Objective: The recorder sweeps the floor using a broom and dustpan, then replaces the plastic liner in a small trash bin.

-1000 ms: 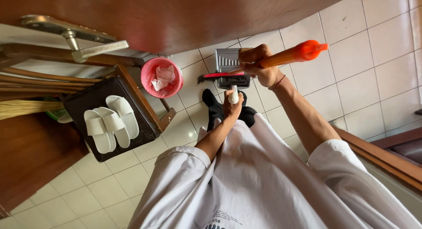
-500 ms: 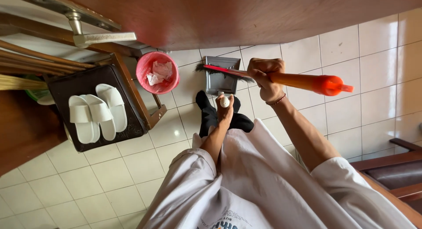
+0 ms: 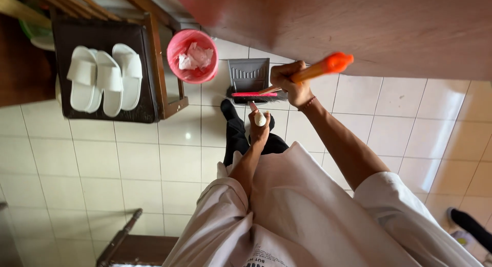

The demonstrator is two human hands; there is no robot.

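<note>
Bin (image 3: 193, 56) left of dustpan (image 3: 248, 75), slippers (image 3: 105, 78) further left

Right hand (image 3: 288, 82) gripping an orange-handled broom (image 3: 312, 70), its bristles lying at the grey dustpan (image 3: 248, 75) on the tiled floor (image 3: 102, 164); left hand (image 3: 259, 127) gripping the dustpan's white handle (image 3: 259, 117). Pink bin (image 3: 193, 56) standing just beside; white slippers (image 3: 105, 77) resting on a dark rack (image 3: 148, 100).
</note>
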